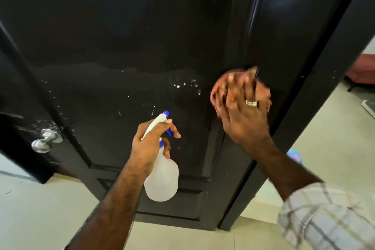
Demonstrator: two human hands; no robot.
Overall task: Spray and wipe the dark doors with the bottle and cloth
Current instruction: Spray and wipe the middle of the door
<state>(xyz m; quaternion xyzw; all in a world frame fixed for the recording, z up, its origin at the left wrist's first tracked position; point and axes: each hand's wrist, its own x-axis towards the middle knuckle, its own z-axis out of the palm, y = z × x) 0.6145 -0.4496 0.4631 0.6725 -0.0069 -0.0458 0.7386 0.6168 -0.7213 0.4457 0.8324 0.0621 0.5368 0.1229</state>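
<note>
Against dark door (121,36) | right hand (243,122) fingers spread, pressing reddish cloth (263,92) flat to panel, motion-blurred | left hand (148,144) curled round neck of white spray bottle (162,180)

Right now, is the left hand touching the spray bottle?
Touching. The head view shows the left hand gripping the spray bottle, with its fingers curled round the bottle's neck and no gap between them.

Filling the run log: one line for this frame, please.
left hand: grips spray bottle | right hand: presses cloth on dark door | droplets on panel | phase: wiping
</note>
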